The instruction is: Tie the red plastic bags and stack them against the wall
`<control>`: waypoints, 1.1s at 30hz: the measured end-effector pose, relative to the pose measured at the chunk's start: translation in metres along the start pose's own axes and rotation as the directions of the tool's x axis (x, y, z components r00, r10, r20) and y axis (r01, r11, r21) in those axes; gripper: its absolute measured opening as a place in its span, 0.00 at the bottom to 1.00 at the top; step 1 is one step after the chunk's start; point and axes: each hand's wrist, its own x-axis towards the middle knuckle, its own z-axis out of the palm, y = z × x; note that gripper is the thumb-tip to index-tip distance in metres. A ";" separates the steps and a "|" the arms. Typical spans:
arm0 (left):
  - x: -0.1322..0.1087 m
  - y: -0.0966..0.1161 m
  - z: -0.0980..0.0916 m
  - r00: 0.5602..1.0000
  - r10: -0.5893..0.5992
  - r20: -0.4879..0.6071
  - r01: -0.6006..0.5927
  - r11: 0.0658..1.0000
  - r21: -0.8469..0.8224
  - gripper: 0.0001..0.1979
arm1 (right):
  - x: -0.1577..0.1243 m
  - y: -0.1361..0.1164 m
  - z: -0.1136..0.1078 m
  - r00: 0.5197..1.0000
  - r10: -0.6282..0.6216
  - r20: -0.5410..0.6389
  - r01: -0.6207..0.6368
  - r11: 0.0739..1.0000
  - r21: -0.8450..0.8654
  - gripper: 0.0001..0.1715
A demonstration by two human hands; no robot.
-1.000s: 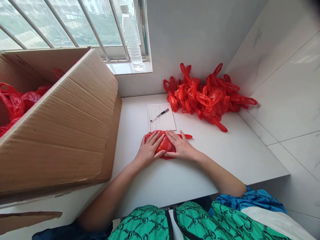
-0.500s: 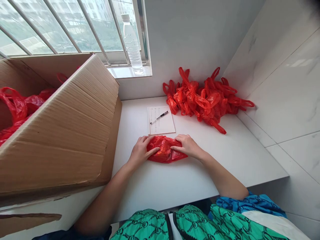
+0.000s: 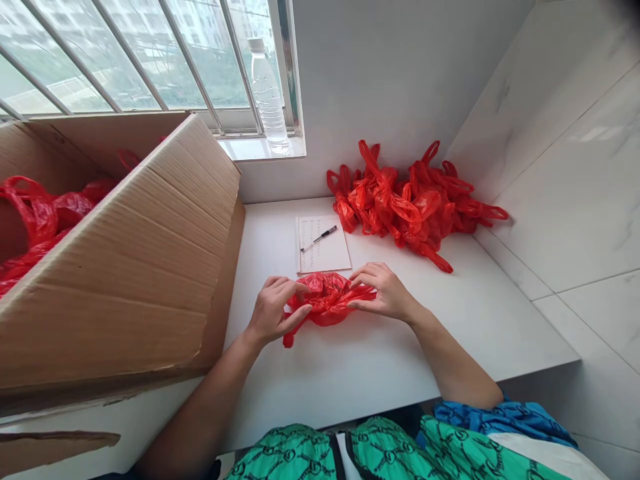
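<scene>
The red bag lies crumpled on the table, in front of the person and between the two hands. The left hand is at its left end, thumb and fingers parted and not closed on the plastic; a twisted red tail of the bag sticks out below the thumb toward the near edge. The right hand is at the other end, thumb on the near side and fingers on the far side of the gathered plastic; whether it grips, I cannot tell. Just beyond the bag lies a pad with rows of writing, a pen resting aslant across it. Farther back and to the right, a pile of red bags with looped handles sits against the wall. On the left stands a big open box, more red plastic inside. Behind it, a clear bottle stands upright on the sill of a barred window.
</scene>
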 end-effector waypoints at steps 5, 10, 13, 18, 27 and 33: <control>0.000 0.006 0.021 0.990 -0.108 -0.087 0.116 0.988 0.098 0.15 | 0.000 -0.007 0.023 1.000 0.024 0.004 -0.023 0.994 -0.107 0.31; -0.009 0.006 0.049 0.958 -0.170 0.230 0.121 0.970 0.213 0.38 | -0.005 -0.012 0.056 0.957 0.126 0.261 -0.069 0.974 -0.217 0.51; -0.013 0.004 0.055 0.934 -0.230 0.272 0.161 0.954 0.254 0.40 | -0.008 -0.012 0.063 0.935 0.179 0.307 -0.101 0.962 -0.254 0.52; -0.014 0.004 0.055 0.927 -0.248 0.280 0.172 0.947 0.270 0.41 | -0.007 -0.012 0.060 0.923 0.200 0.330 -0.116 0.960 -0.257 0.52; -0.015 0.003 0.056 0.930 -0.234 0.285 0.155 0.950 0.273 0.41 | -0.006 -0.015 0.058 0.920 0.207 0.333 -0.122 0.958 -0.259 0.53; -0.016 -0.001 0.059 0.923 -0.244 0.296 0.178 0.956 0.232 0.40 | -0.005 -0.014 0.055 0.910 0.209 0.358 -0.145 0.969 -0.198 0.54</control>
